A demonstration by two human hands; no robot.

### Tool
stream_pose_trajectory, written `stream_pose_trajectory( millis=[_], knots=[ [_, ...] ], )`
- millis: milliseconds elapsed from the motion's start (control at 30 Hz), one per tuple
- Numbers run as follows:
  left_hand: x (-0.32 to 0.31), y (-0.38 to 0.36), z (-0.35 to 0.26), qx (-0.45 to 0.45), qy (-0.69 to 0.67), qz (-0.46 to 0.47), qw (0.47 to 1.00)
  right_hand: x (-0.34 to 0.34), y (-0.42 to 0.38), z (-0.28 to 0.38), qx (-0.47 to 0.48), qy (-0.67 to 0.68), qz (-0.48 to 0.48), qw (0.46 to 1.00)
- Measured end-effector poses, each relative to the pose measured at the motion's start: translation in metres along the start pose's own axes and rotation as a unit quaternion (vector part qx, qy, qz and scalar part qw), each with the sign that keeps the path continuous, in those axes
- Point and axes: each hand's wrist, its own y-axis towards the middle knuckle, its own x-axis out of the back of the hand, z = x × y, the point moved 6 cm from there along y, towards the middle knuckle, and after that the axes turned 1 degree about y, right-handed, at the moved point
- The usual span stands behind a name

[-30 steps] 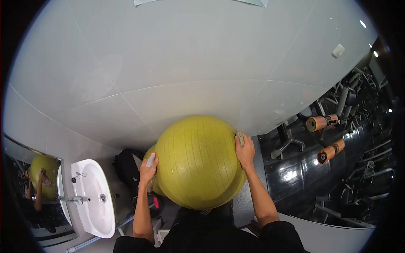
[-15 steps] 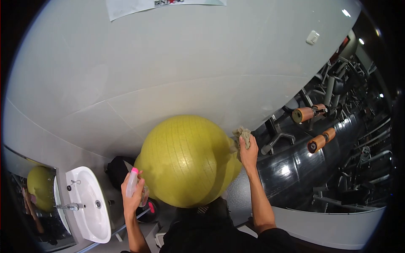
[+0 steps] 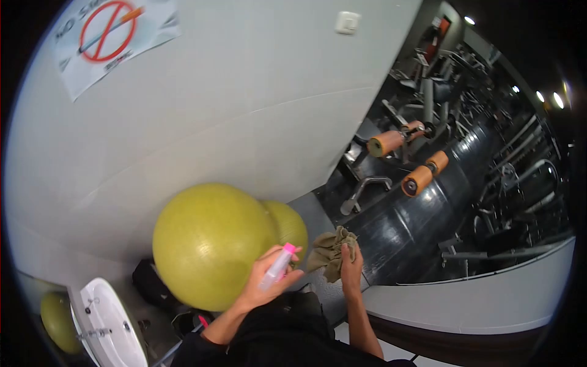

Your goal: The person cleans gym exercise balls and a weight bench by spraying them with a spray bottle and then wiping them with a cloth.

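A white wall (image 3: 244, 92) backs a yellow ball (image 3: 208, 244), left. A spray bottle (image 3: 276, 266) is gripped in the left hand (image 3: 266, 281), a cloth (image 3: 327, 251) bunched in the right hand (image 3: 350, 269). Unheld, the ball could be nudged away.

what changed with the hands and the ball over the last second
Both hands have come off the big yellow ball, which now sits against the wall beside a second yellow ball. The left hand has drawn back towards the body; the right hand has dropped from the ball's upper edge. The view has swung right. Unchanged: the left hand holds the spray bottle, the right hand the cloth.
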Motion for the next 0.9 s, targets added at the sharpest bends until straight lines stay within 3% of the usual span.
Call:
stream_pose_trajectory(
  millis=[33,67,100,167,200,267,300,333,367,433,467,567,633,667,767,800,833,867,900],
  knots=[
    [-0.023,0.010,0.005,0.029,-0.058,0.015,0.998,0.012,0.004,-0.011,-0.032,0.052,-0.021,0.998],
    [-0.045,0.022,0.000,-0.045,0.000,0.041,0.998,0.026,0.009,-0.019,-0.028,0.060,-0.041,0.997],
    [-0.067,0.031,-0.002,-0.052,-0.002,0.059,0.997,0.039,0.015,-0.025,-0.021,0.065,-0.058,0.996],
    [-0.112,0.043,0.008,0.068,-0.121,0.093,0.986,0.057,0.022,-0.046,-0.103,0.267,-0.043,0.957],
    [-0.136,0.051,0.009,0.050,-0.135,0.114,0.983,0.072,0.023,-0.043,-0.094,0.273,-0.060,0.956],
    [-0.182,0.062,0.013,0.058,-0.143,0.145,0.977,0.083,0.019,-0.043,-0.195,0.401,-0.004,0.895],
    [-0.202,0.067,0.016,0.067,-0.149,0.156,0.974,0.097,0.024,-0.043,-0.184,0.406,-0.018,0.895],
    [-0.220,0.071,0.021,0.004,-0.110,0.176,0.978,0.093,0.028,-0.030,-0.161,0.584,0.117,0.787],
    [-0.238,0.072,0.036,0.004,-0.113,0.195,0.974,0.097,0.026,-0.011,-0.122,0.723,0.250,0.633],
    [-0.262,0.072,0.055,-0.046,-0.101,0.142,0.984,0.125,0.039,-0.029,-0.120,0.737,0.222,0.627],
    [-0.274,0.072,0.059,0.015,-0.166,0.137,0.976,0.141,0.045,-0.043,-0.101,0.733,0.220,0.636],
    [-0.298,0.074,0.089,-0.022,-0.108,0.174,0.979,0.169,0.052,-0.050,-0.105,0.758,0.157,0.624],
    [-0.316,0.086,0.076,0.008,-0.163,0.202,0.966,0.181,0.055,-0.039,-0.115,0.763,0.091,0.630],
    [-0.327,0.092,0.073,0.038,-0.217,0.221,0.950,0.192,0.055,-0.042,-0.162,0.569,-0.050,0.805],
    [-0.340,0.110,0.097,-0.001,-0.162,0.283,0.945,0.209,0.066,-0.080,-0.137,0.623,-0.023,0.770],
    [-0.345,0.121,0.097,-0.030,-0.173,0.297,0.939,0.202,0.081,-0.053,-0.031,0.815,0.210,0.539],
    [-0.347,0.130,0.097,-0.031,-0.176,0.301,0.937,0.208,0.086,-0.055,-0.027,0.814,0.207,0.542],
    [-0.349,0.141,0.102,0.034,-0.182,0.296,0.937,0.223,0.093,-0.081,-0.077,0.669,0.004,0.739],
    [-0.354,0.151,0.107,0.099,-0.186,0.290,0.934,0.248,0.094,-0.085,-0.120,0.458,-0.199,0.858]
  ],
)
